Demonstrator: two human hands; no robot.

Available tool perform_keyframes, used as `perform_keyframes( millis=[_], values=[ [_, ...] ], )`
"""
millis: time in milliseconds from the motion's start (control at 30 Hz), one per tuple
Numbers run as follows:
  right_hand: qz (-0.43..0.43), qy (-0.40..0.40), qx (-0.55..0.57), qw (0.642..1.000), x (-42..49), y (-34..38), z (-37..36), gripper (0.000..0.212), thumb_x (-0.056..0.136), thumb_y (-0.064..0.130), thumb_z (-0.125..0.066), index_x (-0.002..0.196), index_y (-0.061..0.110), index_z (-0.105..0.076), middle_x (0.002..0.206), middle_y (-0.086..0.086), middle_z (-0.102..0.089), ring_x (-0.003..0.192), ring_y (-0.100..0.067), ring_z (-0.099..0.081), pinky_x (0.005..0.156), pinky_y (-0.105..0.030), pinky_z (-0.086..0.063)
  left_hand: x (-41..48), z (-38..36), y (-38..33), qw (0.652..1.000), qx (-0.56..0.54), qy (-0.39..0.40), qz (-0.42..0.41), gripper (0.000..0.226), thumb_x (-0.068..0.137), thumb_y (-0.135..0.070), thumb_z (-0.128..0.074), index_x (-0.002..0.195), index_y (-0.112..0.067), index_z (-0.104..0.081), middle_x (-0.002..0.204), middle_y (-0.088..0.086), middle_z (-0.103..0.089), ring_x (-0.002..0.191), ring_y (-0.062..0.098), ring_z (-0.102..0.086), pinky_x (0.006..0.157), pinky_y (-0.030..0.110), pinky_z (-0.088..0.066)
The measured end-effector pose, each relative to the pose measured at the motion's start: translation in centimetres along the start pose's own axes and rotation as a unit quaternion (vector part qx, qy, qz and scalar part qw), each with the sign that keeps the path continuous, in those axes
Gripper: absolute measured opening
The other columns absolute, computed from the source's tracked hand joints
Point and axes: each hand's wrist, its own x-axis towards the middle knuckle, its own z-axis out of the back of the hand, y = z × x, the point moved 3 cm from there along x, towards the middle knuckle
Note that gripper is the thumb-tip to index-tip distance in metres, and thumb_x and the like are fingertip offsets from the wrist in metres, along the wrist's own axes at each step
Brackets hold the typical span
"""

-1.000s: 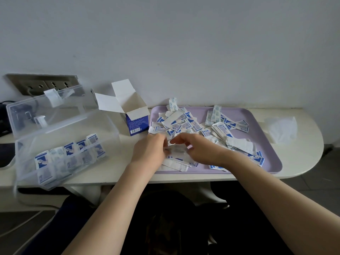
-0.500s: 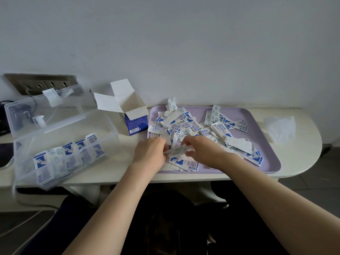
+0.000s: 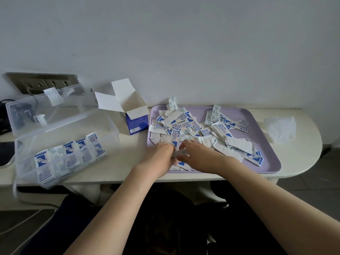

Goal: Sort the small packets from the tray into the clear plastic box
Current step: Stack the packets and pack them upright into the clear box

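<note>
Left hand (image 3: 159, 159) and right hand (image 3: 197, 157) together at near edge of purple tray (image 3: 265, 126), apparently pinching a few packets (image 3: 177, 153) between them, blurred. More packets heaped loose across tray. Clear box (image 3: 60, 124) open at left on bench (image 3: 303, 162), a row of packets inside.

Little legible text. Packets (image 3: 185, 124) on the purple tray (image 3: 265, 126) carry blue-and-white print w/ Chinese characters; one near the tray's right reads approx. "创口贴" (image 3: 222, 128), rest too small or blurred to read. Packets in the clear plastic box (image 3: 70, 153) show similar blue print, one w/ vertical characters (image 3: 95, 138), not readable for certain. Blue carton (image 3: 137, 122) has a barcode (image 3: 134, 130) on its front lower edge plus fine white lines of text, digits too small to make out.
</note>
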Motion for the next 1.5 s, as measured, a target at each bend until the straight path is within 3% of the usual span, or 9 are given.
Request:
perform_keyframes(
  millis=[100, 200, 467, 667, 800, 900, 1033, 1267, 1500],
  values=[
    [-0.032, -0.008, -0.078, 0.996, 0.0, -0.1, -0.4, 0.039, 0.102, 0.027, -0.031, 0.136, 0.012, -0.041, 0.128, -0.016, -0.040, 0.118, -0.031, -0.039, 0.099, -0.036, -0.034, 0.1, 0.0, -0.1, 1.000, 0.010, -0.022, -0.018, 0.016, 0.092, -0.026, -0.057, 0.102, -0.014, -0.051, 0.112, 0.004, -0.050, 0.101, 0.022, -0.052, 0.074, 0.031, -0.038],
    [-0.079, -0.009, -0.065, 0.995, 0.2, -0.6, -0.8, 0.051, 0.096, 0.037, -0.044, 0.133, 0.002, -0.034, 0.132, -0.017, -0.039, 0.123, -0.032, -0.039, 0.102, -0.038, -0.035, 0.3, -0.4, 0.1, 0.999, 0.020, -0.025, -0.029, 0.029, 0.092, -0.031, -0.058, 0.113, -0.014, -0.049, 0.116, 0.004, -0.047, 0.105, 0.022, -0.051, 0.081, 0.035, -0.045],
    [-0.098, -0.006, -0.038, 0.994, 0.8, -0.4, -1.4, 0.039, 0.092, 0.025, -0.058, 0.120, 0.002, -0.043, 0.122, -0.014, -0.055, 0.112, -0.029, -0.053, 0.075, -0.030, -0.034, 1.0, -1.5, 0.7, 0.997, 0.060, -0.036, -0.029, 0.028, 0.090, -0.023, -0.060, 0.115, -0.014, -0.049, 0.117, 0.005, -0.052, 0.108, 0.023, -0.049, 0.088, 0.036, -0.044],
    [-0.076, -0.008, -0.030, 0.997, 0.8, -0.2, -1.2, 0.036, 0.092, 0.017, -0.055, 0.123, 0.003, -0.044, 0.126, -0.015, -0.045, 0.116, -0.031, -0.046, 0.085, -0.031, -0.037, 0.9, -1.5, 0.9, 0.998, 0.049, -0.028, -0.023, 0.029, 0.091, -0.031, -0.060, 0.111, -0.011, -0.051, 0.115, 0.008, -0.047, 0.107, 0.025, -0.047, 0.086, 0.037, -0.044],
    [-0.069, -0.019, 0.018, 0.997, 0.4, 0.3, -0.7, 0.047, 0.090, 0.016, -0.059, 0.127, 0.000, -0.036, 0.122, -0.017, -0.055, 0.111, -0.032, -0.053, 0.076, -0.030, -0.036, 0.7, -1.2, 0.8, 0.997, 0.061, -0.040, -0.030, 0.032, 0.090, -0.031, -0.061, 0.113, -0.014, -0.047, 0.115, 0.006, -0.046, 0.108, 0.025, -0.048, 0.085, 0.036, -0.042],
    [-0.061, -0.016, 0.029, 0.998, 0.6, 0.2, -0.6, 0.037, 0.087, 0.016, -0.061, 0.118, 0.005, -0.045, 0.119, -0.014, -0.058, 0.108, -0.030, -0.054, 0.074, -0.029, -0.036, 0.6, -0.9, 0.8, 0.997, 0.062, -0.027, -0.032, 0.028, 0.091, -0.030, -0.058, 0.114, -0.017, -0.050, 0.115, 0.006, -0.047, 0.110, 0.024, -0.048, 0.088, 0.037, -0.040],
    [-0.028, -0.023, 0.000, 0.999, 0.7, 0.3, -0.2, 0.027, 0.086, 0.014, -0.060, 0.112, 0.008, -0.056, 0.116, -0.012, -0.059, 0.108, -0.028, -0.054, 0.080, -0.029, -0.039, 0.1, -0.5, 0.7, 0.998, 0.052, -0.014, -0.024, 0.020, 0.092, -0.027, -0.057, 0.110, -0.018, -0.056, 0.111, 0.006, -0.049, 0.107, 0.025, -0.049, 0.085, 0.035, -0.038],
    [-0.033, -0.161, 0.013, 0.986, 0.8, 0.1, 0.7, 0.022, 0.091, 0.008, -0.052, 0.113, 0.011, -0.053, 0.119, -0.007, -0.051, 0.113, -0.025, -0.045, 0.090, -0.034, -0.040, 0.2, -0.4, 0.6, 0.988, 0.107, -0.108, 0.021, 0.029, 0.098, -0.031, -0.043, 0.122, -0.014, -0.042, 0.122, 0.009, -0.044, 0.116, 0.026, -0.043, 0.089, 0.034, -0.035],
    [-0.063, -0.097, 0.041, 0.993, 1.6, -0.9, -0.7, 0.039, 0.092, 0.003, -0.048, 0.129, 0.007, -0.039, 0.132, -0.012, -0.041, 0.121, -0.026, -0.038, 0.096, -0.026, -0.030, 0.1, -1.1, 1.4, 0.993, 0.068, -0.051, 0.078, 0.024, 0.097, -0.013, -0.045, 0.121, -0.012, -0.044, 0.123, 0.010, -0.041, 0.108, 0.030, -0.049, 0.080, 0.036, -0.042]
  ],
)
